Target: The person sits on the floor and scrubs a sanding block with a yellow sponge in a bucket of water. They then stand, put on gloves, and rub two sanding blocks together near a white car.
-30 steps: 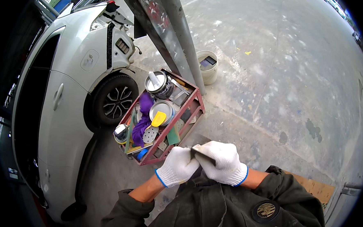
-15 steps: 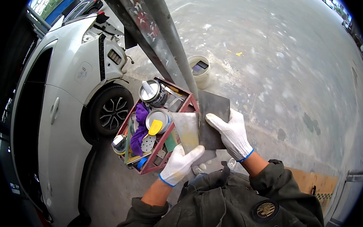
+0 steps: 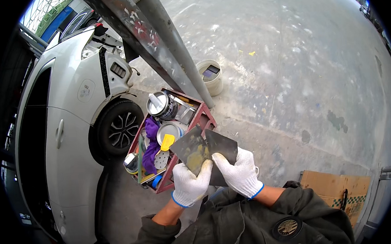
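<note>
My left hand (image 3: 188,184), in a white knit glove with a blue cuff, is closed on a thin metal putty spreader (image 3: 189,146) smeared with yellowish filler. Its thumb lies over the lower corner. A darker flat putty spreader (image 3: 223,143) is pinched in my right hand (image 3: 239,175), gloved the same way, with the thumb across its face. Both blades fan upward in front of my body, their inner edges close together. Whether they touch low down, I cannot tell. Part of the dark one's lower end lies behind my thumbs.
Beyond my left hand, a red-framed tool tray (image 3: 204,117) holds cans, a purple cloth (image 3: 151,144) and a yellow spreader (image 3: 167,142). A steel post (image 3: 174,48) rises behind it, beside a white bucket (image 3: 215,86). A pale car (image 3: 75,141) stands left; cardboard (image 3: 318,184) lies right.
Both hands have drawn lower and nearer my body. The left spreader has tilted leftward and shows its darker, smeared face; the right one has turned too. The view has shifted slightly.
</note>
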`<state>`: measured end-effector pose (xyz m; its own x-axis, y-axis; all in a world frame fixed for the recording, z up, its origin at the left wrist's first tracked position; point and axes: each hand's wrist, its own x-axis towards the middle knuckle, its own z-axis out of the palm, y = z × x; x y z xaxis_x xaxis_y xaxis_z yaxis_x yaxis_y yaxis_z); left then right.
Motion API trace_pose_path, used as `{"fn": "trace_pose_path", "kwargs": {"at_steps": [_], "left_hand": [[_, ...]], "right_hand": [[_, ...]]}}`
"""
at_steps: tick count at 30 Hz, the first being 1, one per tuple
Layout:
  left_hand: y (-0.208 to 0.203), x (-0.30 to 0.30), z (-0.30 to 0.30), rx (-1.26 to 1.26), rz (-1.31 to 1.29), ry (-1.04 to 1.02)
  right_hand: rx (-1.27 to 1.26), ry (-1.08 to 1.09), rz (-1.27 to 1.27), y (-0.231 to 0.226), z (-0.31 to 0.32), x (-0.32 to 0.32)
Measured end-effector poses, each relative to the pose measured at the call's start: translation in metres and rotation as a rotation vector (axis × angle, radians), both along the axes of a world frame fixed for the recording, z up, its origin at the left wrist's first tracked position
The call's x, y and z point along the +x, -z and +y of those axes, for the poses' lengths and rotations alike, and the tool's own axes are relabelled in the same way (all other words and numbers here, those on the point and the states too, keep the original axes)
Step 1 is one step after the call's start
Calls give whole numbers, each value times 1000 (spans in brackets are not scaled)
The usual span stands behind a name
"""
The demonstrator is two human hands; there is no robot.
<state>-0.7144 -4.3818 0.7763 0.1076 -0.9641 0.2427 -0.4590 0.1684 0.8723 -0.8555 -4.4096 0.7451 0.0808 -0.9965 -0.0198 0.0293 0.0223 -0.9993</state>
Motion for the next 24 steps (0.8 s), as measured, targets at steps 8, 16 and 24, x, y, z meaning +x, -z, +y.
{"fn": "trace_pose_path", "kwargs": {"at_steps": [8, 16, 24], "left_hand": [[-13, 6, -5, 76, -24, 106], [-13, 13, -11, 91, -64, 124], [-7, 19, -14, 189, -19, 210]], "right_hand": [[-113, -43, 31, -14, -8, -5], [-184, -107, 49, -14, -16, -7], [-315, -185, 129, -19, -19, -10]]}}
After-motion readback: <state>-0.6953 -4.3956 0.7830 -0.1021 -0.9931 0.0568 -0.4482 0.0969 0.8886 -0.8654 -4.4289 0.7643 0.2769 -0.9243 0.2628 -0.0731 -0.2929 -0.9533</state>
